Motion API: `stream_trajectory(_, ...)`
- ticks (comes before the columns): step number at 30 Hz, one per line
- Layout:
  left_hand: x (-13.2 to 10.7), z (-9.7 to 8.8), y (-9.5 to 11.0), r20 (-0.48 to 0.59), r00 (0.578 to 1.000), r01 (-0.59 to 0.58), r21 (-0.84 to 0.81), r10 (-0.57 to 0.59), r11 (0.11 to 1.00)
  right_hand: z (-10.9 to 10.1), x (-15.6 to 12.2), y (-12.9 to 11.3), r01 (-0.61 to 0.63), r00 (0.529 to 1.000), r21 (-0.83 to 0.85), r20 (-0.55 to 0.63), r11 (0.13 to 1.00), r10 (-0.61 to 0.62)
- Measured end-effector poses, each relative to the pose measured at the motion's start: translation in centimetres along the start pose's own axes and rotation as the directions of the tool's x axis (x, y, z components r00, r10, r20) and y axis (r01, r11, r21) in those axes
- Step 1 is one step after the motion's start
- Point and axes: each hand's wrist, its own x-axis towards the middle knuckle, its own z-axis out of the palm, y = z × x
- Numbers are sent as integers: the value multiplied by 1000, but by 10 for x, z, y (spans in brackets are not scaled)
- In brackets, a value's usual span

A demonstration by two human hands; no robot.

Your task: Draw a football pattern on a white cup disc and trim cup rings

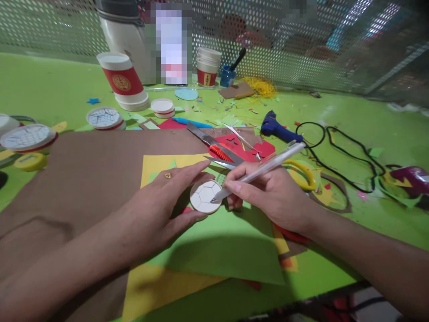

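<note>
- Disc, white and line-patterned, is between your hands, above a green sheet.
- Your left hand reaches in, thumb and fingers curved partway closed, gripping the disc's edge.
- Your right hand pinches a pen tightly, its tip at the disc, its barrel sloping up rightward.
- Yellow and brown sheets spread beneath.
- Scraps litter the bright green table; a perforated panel stands behind.
</note>
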Motion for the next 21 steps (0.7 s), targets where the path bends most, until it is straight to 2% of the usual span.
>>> stream_trajectory(10, 1, 1, 1, -2, 1000, -29, -4, 29, 1000, 0, 1, 2, 0, 1000, -38, -3, 999, -1)
stream_trajectory(21, 6, -2, 5, 20, 1000, -10, -7, 10, 1000, 0, -1, 3, -16, 1000, -44, 0, 999, 16)
